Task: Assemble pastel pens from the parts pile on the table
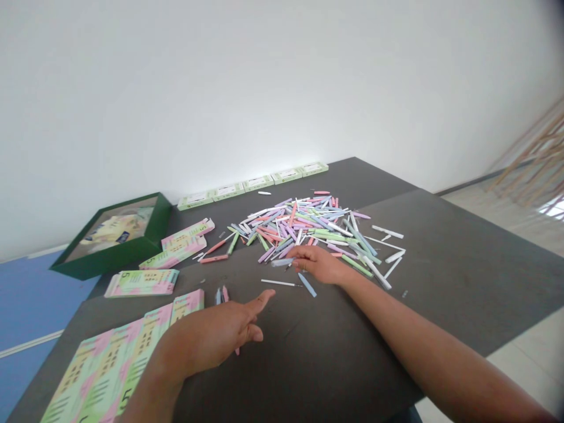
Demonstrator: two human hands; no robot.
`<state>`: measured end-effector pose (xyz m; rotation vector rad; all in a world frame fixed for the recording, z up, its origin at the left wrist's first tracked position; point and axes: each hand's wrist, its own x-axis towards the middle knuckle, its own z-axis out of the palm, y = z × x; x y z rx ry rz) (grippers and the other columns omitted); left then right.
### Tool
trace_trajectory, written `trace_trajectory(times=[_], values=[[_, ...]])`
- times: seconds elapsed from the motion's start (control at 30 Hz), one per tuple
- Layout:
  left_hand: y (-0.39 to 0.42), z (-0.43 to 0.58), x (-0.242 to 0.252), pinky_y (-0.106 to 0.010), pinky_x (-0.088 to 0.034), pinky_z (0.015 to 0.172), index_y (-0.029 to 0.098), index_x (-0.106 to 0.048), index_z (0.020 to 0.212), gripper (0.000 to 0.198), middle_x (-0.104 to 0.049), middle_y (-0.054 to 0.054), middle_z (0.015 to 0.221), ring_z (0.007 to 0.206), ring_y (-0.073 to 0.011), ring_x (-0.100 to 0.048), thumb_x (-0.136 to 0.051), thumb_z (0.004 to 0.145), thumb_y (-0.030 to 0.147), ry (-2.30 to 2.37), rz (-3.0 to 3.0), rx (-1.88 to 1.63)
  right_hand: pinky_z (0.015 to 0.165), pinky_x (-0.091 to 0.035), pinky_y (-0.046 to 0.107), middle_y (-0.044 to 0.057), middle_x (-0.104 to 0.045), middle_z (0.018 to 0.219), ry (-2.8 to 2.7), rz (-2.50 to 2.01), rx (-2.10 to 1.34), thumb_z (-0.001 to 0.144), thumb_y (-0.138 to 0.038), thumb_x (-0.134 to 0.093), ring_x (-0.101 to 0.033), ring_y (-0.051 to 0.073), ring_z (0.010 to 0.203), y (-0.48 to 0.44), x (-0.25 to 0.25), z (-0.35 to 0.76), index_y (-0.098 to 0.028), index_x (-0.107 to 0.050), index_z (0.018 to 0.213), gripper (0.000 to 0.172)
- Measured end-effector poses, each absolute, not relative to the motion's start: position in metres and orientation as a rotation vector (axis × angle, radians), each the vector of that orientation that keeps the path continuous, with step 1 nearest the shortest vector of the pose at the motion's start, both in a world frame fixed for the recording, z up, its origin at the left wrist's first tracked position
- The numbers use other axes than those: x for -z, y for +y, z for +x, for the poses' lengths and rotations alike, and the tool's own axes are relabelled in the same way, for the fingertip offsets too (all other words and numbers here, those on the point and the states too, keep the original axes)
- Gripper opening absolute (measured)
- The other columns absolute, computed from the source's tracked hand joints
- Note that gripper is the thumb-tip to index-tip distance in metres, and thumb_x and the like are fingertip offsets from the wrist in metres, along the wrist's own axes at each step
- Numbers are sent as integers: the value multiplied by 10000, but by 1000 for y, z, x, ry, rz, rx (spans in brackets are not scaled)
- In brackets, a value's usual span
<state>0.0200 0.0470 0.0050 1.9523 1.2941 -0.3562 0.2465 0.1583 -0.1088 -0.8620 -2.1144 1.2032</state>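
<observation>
The right hand [315,262] pinches a pale blue pen piece [281,262] between thumb and fingertips at the near edge of a heap of pastel pens [304,226] on the dark grey table [326,364], with a blue pen barrel [307,285] and a thin white refill [279,282] lying just below it. The left hand [229,332] reaches in with its index finger extended over a blue pen [218,296] and a pink pen [225,293], and whether its other fingers grip them I cannot tell. Printed pen boxes [112,364] lie beside the left forearm, near an open green box [152,229].
</observation>
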Motion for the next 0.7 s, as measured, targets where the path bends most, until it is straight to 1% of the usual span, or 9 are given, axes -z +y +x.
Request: trace_trajectory(times=[0.07,0.17,0.3,0.47,0.6,0.7], values=[[46,21,-5,-261,-453,639,233,-154,1447,603,-708,-42,950,765,-208,-662,-368,890,322,1296,1994,368,642,-421,256,7,-572,707,-1959,-706,-1420,868,-309,-473,-547,128,668,157,110,250,-147,-571,990,226],[45,23,-4,-253,-445,605,254,-168,1443,602,-710,-35,926,736,-202,-659,-372,879,304,1325,2048,401,612,-412,239,-3,-563,679,-1852,-609,-1510,840,-350,-530,-530,114,637,155,111,251,-139,-594,963,253],[42,22,0,-235,-432,563,293,-187,1435,588,-705,-19,924,706,-185,-656,-371,877,309,1355,2053,406,590,-409,228,0,-563,679,-1816,-563,-1541,818,-360,-571,-523,108,625,152,110,248,-136,-618,951,265],[39,21,1,-245,-441,605,310,-213,1427,573,-699,-34,945,774,-199,-653,-387,881,324,1359,2068,378,587,-412,219,8,-564,718,-1781,-520,-1555,829,-335,-562,-522,96,623,150,109,246,-137,-630,953,243],[37,20,0,-250,-439,609,301,-213,1429,556,-700,-32,921,755,-192,-653,-370,896,323,1378,2065,392,592,-412,215,14,-566,752,-1778,-488,-1551,832,-335,-559,-524,93,635,149,110,245,-134,-626,956,245],[35,19,1,-250,-438,609,318,-217,1425,554,-696,-23,928,752,-187,-650,-375,895,320,1379,2075,381,585,-410,215,11,-560,736,-1785,-500,-1538,831,-347,-555,-524,96,634,150,110,245,-130,-619,960,260]])
